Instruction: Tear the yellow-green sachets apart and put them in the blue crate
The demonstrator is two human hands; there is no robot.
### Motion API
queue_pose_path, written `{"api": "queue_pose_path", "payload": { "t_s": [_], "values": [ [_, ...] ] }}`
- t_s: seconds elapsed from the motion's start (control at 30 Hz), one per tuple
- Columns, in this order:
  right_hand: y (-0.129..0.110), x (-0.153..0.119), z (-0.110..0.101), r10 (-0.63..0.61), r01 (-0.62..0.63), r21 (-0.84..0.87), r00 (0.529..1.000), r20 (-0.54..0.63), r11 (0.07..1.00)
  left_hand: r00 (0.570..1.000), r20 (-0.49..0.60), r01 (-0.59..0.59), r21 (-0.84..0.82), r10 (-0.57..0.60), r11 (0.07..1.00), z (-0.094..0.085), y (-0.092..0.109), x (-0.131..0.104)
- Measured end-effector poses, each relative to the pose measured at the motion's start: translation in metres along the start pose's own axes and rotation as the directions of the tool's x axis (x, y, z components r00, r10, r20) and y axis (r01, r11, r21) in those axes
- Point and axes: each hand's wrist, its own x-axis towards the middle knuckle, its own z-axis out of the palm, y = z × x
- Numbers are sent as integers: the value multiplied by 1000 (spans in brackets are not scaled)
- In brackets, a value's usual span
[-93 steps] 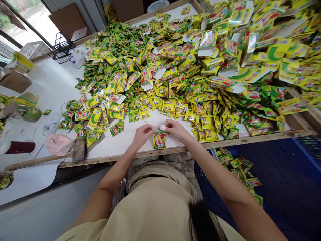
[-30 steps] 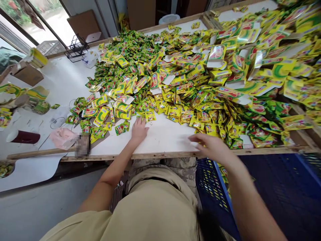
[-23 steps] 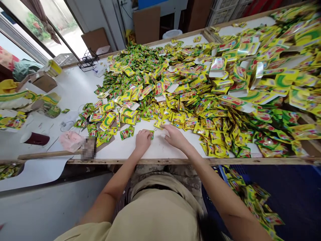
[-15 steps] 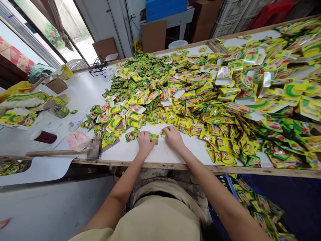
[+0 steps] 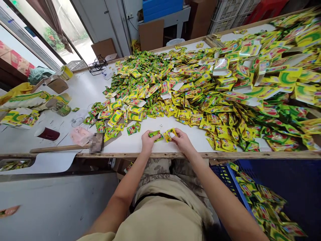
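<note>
Near the front edge of the white table, my left hand pinches a green packet. My right hand grips a yellow packet close beside it, with the two packets' ends almost meeting. A couple of loose green packets lie left of my left hand. Beyond both hands spreads a large heap of green and yellow packets, with small yellow boxes mixed into it.
On the left are a dark red cup, a clear jar, a pink bag and a wooden stick. A black wire rack stands farther back. Below the right edge sits a blue crate holding packets.
My left hand has lifted the green packet off the table. My right hand has come away from the heap's edge with a yellow packet. The view has shifted slightly.
</note>
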Motion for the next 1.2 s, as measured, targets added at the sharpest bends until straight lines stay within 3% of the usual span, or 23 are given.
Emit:
{"api": "queue_pose_path", "payload": {
  "t_s": [0.1,0.27,0.33,0.43,0.53,0.63,0.77,0.9,1.07,1.2],
  "values": [
    [0,-9,9,-42,42,2,999,23,999,999,-3,-39,-43,39,998,3,-7,-8],
    [6,-9,10,-49,42,-90,996,-68,995,980,-15,-200,10,200,980,6,-11,-25],
    [9,-7,9,-39,26,-126,994,-100,992,942,36,-335,112,334,935,5,-11,-33],
    [13,-5,8,-32,15,-152,993,-111,988,831,208,-555,280,515,783,2,-14,-43],
    [13,-4,7,-59,46,-140,994,-96,989,740,364,-672,405,565,620,3,-19,-49],
    [10,-5,7,-91,80,-115,992,-93,990,717,406,-694,491,566,527,7,-23,-52],
    [5,-9,7,-116,107,-82,987,-113,991,710,402,-693,542,578,475,11,-22,-58],
    [3,-14,7,-108,103,-52,989,-101,993,736,369,-667,535,567,518,12,-18,-62],
    [-1,-17,7,-92,91,-20,994,-60,996,852,184,-513,481,490,711,13,-15,-57],
    [-2,-19,5,-102,102,-4,994,-44,995,937,44,-324,477,346,817,11,-19,-49]
  ]
}}
